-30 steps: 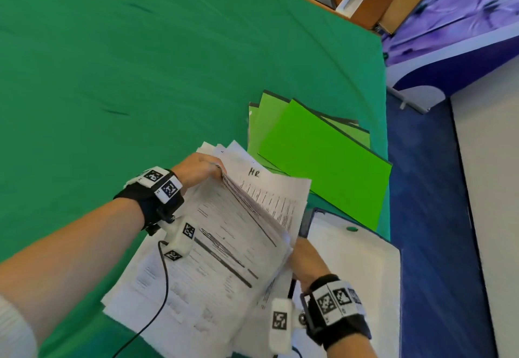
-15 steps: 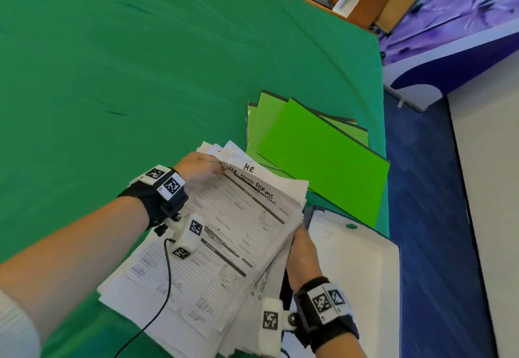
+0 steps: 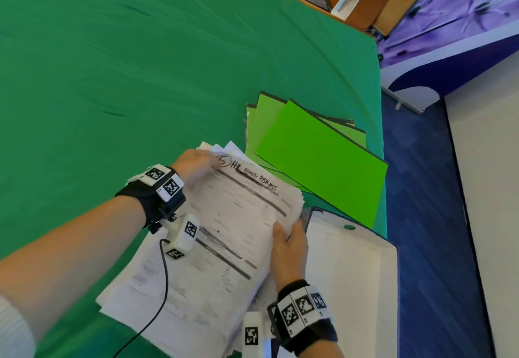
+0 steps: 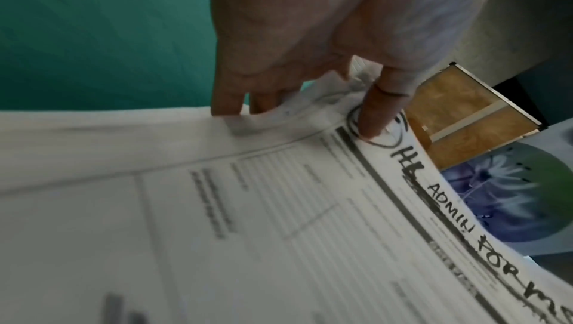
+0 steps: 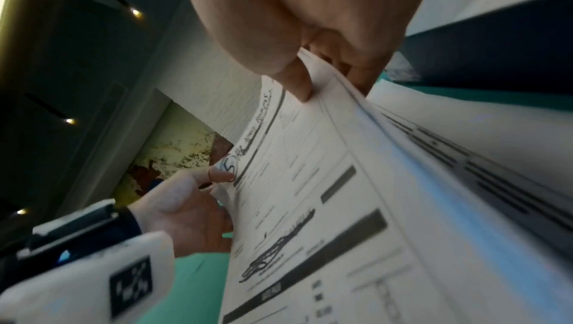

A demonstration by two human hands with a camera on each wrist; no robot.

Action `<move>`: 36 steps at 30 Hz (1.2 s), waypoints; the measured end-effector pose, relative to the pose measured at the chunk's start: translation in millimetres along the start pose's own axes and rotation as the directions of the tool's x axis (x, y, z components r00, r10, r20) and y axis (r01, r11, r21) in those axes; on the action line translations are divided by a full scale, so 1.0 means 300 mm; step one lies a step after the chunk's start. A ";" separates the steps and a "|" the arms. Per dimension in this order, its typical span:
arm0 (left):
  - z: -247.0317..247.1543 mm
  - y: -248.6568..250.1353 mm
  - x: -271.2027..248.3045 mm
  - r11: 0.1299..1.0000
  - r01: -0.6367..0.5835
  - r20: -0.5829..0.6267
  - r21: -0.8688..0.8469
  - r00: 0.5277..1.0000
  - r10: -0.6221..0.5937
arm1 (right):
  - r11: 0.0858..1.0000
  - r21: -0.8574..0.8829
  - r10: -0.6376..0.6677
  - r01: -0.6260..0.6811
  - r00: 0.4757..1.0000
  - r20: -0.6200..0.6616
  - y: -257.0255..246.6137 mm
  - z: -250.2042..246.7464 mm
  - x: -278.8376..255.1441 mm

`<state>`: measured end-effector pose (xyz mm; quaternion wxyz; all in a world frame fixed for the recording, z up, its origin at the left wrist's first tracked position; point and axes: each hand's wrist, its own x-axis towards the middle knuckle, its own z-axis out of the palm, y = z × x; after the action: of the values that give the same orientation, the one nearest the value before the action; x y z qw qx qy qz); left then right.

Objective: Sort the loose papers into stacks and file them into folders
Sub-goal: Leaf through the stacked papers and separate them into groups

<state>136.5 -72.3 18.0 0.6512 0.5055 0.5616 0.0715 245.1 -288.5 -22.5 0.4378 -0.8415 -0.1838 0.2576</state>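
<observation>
The right hand (image 3: 290, 251) pinches the right edge of a thick sheaf of printed forms (image 3: 224, 234), thumb (image 5: 299, 82) pressed on the top sheet and the other fingers tucked beneath the edge. At about ten o'clock from it, the left hand (image 3: 193, 165) grips the sheaf's far left corner: its thumb (image 4: 372, 113) lies on a circled handwritten number, and its fingers (image 4: 226, 101) curl down round crumpled page corners. Next to that circle, marker writing reads roughly "HR ADMIN FORMS"; the first letters are scored through and hard to make out.

The top sheet is a ruled form with dark header bars and a scribbled-out line. The sheaf rests on more loose papers (image 3: 132, 293) that fan out toward seven o'clock over the green tablecloth (image 3: 140, 62).

At one o'clock from the sheaf lie several overlapping bright green folders (image 3: 323, 166) with dark edges, their near corner just beside the papers. At three o'clock from the right hand an open binder (image 3: 351, 273) shows its white inner face and a small green dot near its far edge; its left border touches or slips under the sheaf, I cannot tell which. A black cable (image 3: 164, 281) runs from the left wrist camera across the lower papers. Beyond the table's right edge are blue floor (image 3: 427, 217) and a white panel (image 3: 488, 189).
</observation>
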 end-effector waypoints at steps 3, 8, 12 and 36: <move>-0.015 -0.019 -0.007 0.998 -0.063 0.065 0.024 0.996 0.062 | 0.999 -0.048 -0.014 0.007 0.990 -0.141 -0.051 -0.031 0.050; -0.033 -0.093 -0.008 0.969 -0.183 0.170 0.164 0.973 0.155 | 0.959 -0.272 0.050 -0.075 0.994 -0.100 -0.064 -0.015 0.142; -0.063 -0.172 -0.029 0.879 -0.149 0.190 0.454 0.980 0.068 | 0.916 -0.397 -0.098 0.050 0.990 -0.102 -0.054 0.032 0.069; -0.062 -0.156 -0.113 0.922 -0.242 0.390 0.304 0.914 0.112 | 0.941 -0.337 0.093 -0.005 0.965 0.247 -0.202 0.168 -0.164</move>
<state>87.1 -106.3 8.5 0.6358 0.6657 0.3855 -0.0638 170.8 -249.0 16.9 0.2546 -0.8668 -0.2592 0.3415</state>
